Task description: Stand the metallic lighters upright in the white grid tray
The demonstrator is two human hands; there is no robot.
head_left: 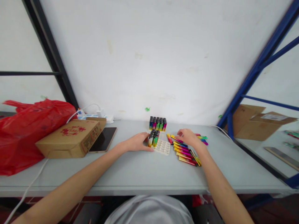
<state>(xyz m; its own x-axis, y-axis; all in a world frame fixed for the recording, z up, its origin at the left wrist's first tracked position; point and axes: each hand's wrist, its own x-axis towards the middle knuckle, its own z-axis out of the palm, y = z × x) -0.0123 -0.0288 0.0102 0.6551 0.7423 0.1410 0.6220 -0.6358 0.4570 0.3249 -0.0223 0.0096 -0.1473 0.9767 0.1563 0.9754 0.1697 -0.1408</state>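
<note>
My left hand (pixel 137 142) curves around the left side of a white holder tray (pixel 163 147), thumb along its near edge and fingers behind. Several upright lighters (pixel 155 138) with black tops fill the left part of that tray; round empty sockets show on its right. To the right lie several shiny, multicoloured lighters (pixel 184 152) in a loose row. Over the far end of this row, my right hand (pixel 187 137) has its fingers bent and closed on a lighter (pixel 177 138), partly hidden by the fingers.
Behind the tray stands a full block of upright lighters (pixel 158 123) near the wall. A phone (pixel 104 140), a cardboard box (pixel 72 137) and a red plastic bag (pixel 35 133) lie on the left. Blue shelf posts (pixel 252 74) rise at the right, with an open carton (pixel 252 124) beyond.
</note>
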